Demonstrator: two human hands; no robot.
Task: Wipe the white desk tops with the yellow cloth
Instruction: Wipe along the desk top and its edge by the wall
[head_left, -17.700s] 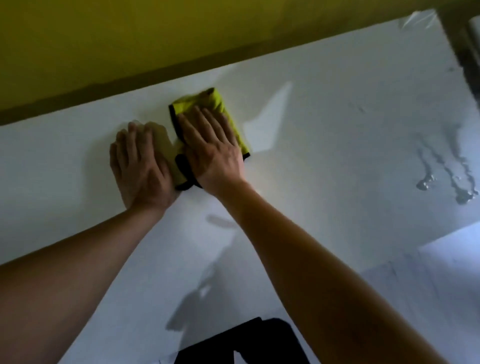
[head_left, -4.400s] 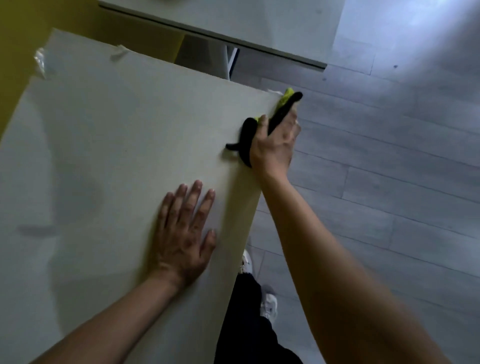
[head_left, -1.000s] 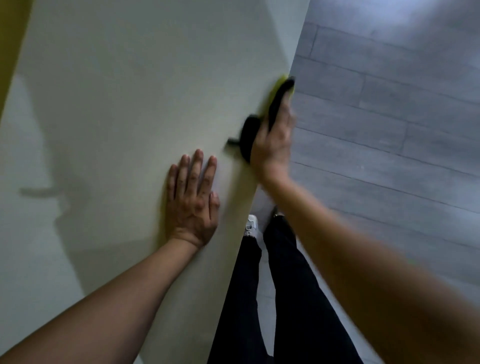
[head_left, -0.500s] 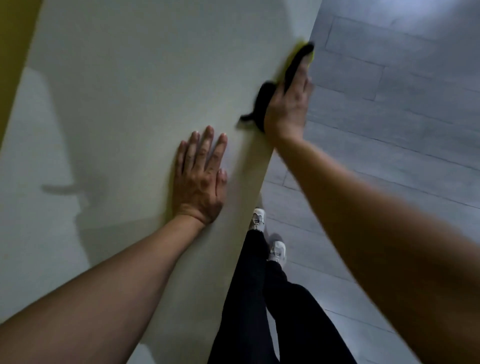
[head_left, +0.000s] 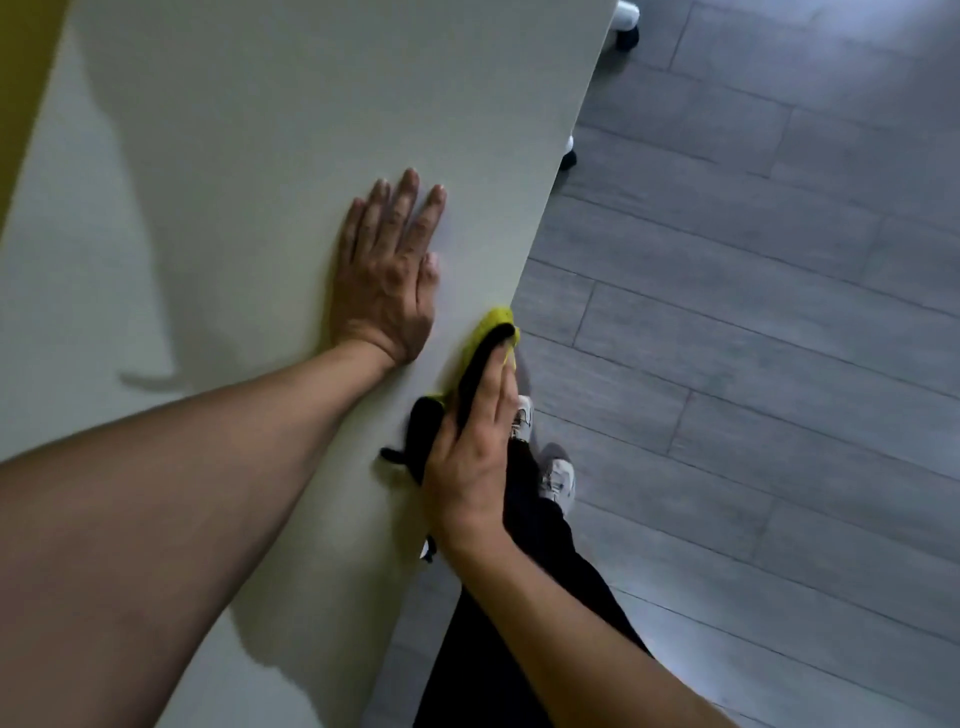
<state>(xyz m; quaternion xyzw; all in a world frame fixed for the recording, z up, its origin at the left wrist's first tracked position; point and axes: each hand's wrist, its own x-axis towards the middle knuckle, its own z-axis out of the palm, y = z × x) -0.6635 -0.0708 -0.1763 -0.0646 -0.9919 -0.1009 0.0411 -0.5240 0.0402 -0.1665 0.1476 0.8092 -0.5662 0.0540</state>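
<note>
— What has changed since half a second ago?

— The right hand (head_left: 470, 457) has slid back along the worktop (head_left: 249, 171) edge toward the person's body. It was out ahead of the left hand (head_left: 387, 270); now it lies nearer the body than the left hand, just beside that wrist. The left hand has stayed planted.

— How are the hands set?

— The left one lies flat on the worktop, palm down, fingers straight and slightly spread, holding nothing. The right one is wrapped over the worktop edge, thumb on top, fingers curled down the side, gripping the yellow cloth (head_left: 493, 319).

— Where is the cloth, then?

— Pressed against the worktop's right edge under the right hand. A yellow tip pokes out past the fingertips, and its black trim (head_left: 423, 431) spills onto the surface by the thumb.

— Any containers?

— I can see none.

— Counts?

— One cloth, one worktop, two hands. Right of the worktop edge: two white shoes (head_left: 556, 478) on the grey plank floor (head_left: 753, 364), and two white legs with dark feet (head_left: 626, 23) at the far end.
</note>
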